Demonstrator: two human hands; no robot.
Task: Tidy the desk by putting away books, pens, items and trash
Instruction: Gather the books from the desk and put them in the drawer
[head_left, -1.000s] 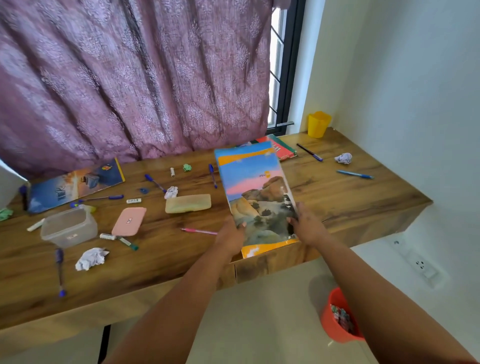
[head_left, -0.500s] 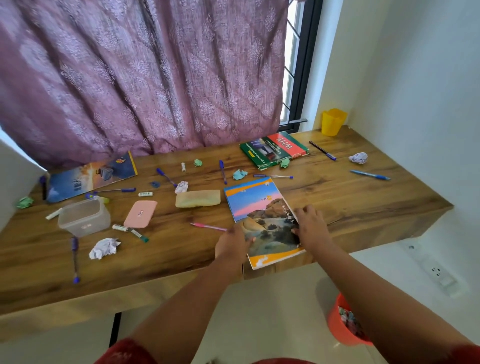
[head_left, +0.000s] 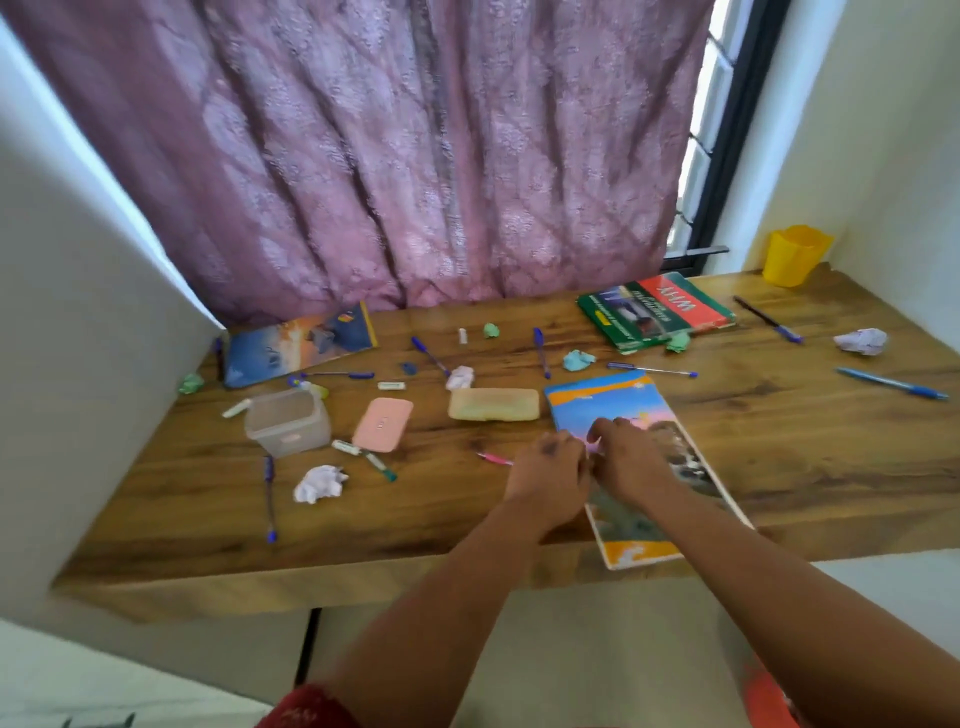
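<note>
Hands meet over the glossy landscape-cover book (head_left: 613, 410) lying on the wooden surface (head_left: 779, 441): left hand (head_left: 550, 470) loosely curled, empty; right hand (head_left: 631, 460) resting on the cover, grip unclear. Squaring the overhanging book inward suits stacking.

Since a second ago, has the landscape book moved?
Yes. The landscape book was held up off the desk; now it lies flat beside the yellow-green case, overhanging the front edge.
</note>
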